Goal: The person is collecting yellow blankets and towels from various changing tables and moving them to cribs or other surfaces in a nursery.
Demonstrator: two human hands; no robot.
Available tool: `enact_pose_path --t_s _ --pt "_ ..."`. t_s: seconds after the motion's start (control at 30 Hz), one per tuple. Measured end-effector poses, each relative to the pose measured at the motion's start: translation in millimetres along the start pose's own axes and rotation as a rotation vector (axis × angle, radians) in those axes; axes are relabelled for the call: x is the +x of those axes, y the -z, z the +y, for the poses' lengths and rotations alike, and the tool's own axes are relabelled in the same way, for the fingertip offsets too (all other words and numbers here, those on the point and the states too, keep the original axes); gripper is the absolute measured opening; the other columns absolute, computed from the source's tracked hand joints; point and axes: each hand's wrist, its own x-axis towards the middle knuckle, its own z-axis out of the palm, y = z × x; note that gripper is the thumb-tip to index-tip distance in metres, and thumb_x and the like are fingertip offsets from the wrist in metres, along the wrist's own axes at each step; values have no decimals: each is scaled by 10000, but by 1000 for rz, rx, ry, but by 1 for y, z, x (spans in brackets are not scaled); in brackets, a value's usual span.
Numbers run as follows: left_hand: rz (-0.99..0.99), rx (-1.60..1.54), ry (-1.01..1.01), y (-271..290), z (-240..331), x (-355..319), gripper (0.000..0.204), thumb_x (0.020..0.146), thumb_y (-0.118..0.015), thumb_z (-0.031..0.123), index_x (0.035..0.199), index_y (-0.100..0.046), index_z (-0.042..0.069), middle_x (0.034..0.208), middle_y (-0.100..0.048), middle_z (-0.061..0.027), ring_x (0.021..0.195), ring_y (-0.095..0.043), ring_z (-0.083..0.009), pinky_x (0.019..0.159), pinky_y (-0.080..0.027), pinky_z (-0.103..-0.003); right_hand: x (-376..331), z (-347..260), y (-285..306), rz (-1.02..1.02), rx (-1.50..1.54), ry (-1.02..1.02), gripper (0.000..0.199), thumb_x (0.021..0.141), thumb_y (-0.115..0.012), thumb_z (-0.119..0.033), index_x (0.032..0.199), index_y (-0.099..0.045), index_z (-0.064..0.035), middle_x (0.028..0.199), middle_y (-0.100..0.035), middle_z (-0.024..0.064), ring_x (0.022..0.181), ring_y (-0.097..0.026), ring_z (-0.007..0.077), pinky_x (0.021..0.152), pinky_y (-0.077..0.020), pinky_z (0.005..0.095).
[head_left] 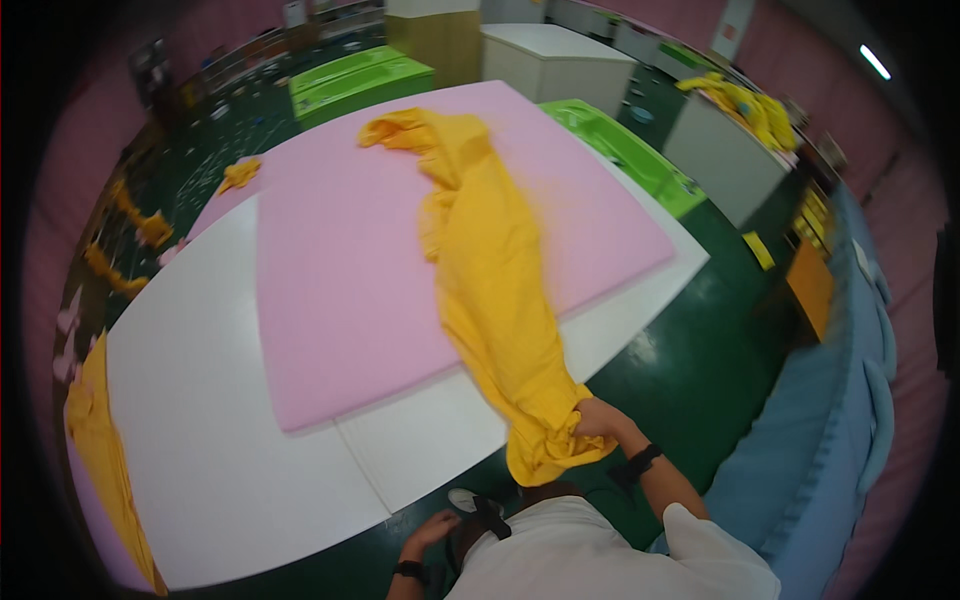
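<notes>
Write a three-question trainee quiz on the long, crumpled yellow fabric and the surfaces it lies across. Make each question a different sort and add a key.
1. Multiple choice: which of the person's hands grips the long, crumpled yellow fabric?
a) left
b) right
c) both
2. True or false: the flat, rectangular pink pad is completely covered by the fabric.
3. Fill in the colour: the pad rests on a large, smooth-topped ____ table.

Key
1. b: the right hand grips its near end; the left hand is apart from it.
2. False: much of the pad shows on both sides of the fabric.
3. White.
</notes>
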Motion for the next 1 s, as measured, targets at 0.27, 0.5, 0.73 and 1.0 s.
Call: enact_pose_path --t_s 0.27,0.5,0.73,1.0 --pt "-263 -144 -104 -59 146 46 317 911 -530 318 1047 -536 33 942 -617 -93 798 -593 -150 740 -480 -274 -188 148 -50 187 78 -583 445 557 -679 -198 979 -660 -59 940 -646 192 893 -612 346 786 -498 401" --pt "-164 -249 -322 -172 267 144 673 844 -598 393 1352 -302 66 1296 -453 -123 1150 -468 -246 924 -399 -434 -312 249 -63 400 262 -711 468 580 -658 -110 1046 -647 -150 984 -643 164 940 -601 345 815 -486 413" --pt "-104 -872 -391 -295 390 251 626 844 -555 482 1310 -409 91 1302 -478 -97 1180 -454 -282 995 -350 -435 -391 359 -103 549 537 -702 393 558 -670 -87 946 -610 -85 955 -634 178 934 -588 364 776 -475 421" --pt "-432 -907 -353 -433 542 339 512 861 -546 340 1269 -450 45 1273 -505 -119 1155 -478 -308 1003 -369 -433 -404 448 -157 591 501 -810 427 574 -682 -115 993 -597 -109 1004 -594 147 991 -562 331 819 -461 388"
